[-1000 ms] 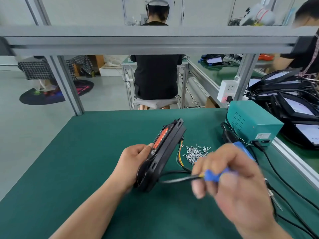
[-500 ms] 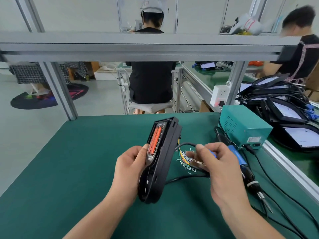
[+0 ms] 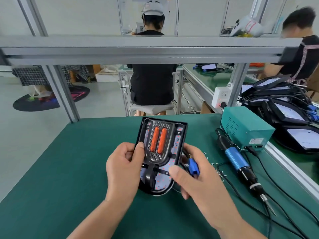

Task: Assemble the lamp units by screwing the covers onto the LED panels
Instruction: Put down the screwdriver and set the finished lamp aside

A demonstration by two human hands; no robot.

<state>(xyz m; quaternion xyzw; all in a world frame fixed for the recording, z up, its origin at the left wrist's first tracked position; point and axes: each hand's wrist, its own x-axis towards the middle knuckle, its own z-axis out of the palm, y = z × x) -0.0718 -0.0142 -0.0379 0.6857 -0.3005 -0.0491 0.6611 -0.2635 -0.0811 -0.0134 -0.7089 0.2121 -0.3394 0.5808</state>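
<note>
the lamp unit (image 3: 158, 152) is being held upright over the green desk (image 3: 69, 169), orange strips facing the camera. the left hand (image 3: 124, 169) is gripping its left edge, fingers curled; the right hand (image 3: 195, 187) is gripping its lower right edge and a blue plug (image 3: 193, 167). a screwdriver (image 3: 241, 167) is lying nearby.

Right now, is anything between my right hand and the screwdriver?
Nothing upright: only loose screws on the mat lie between the right hand and the electric screwdriver. That hand does hold the lamp unit and a blue connector.
</note>
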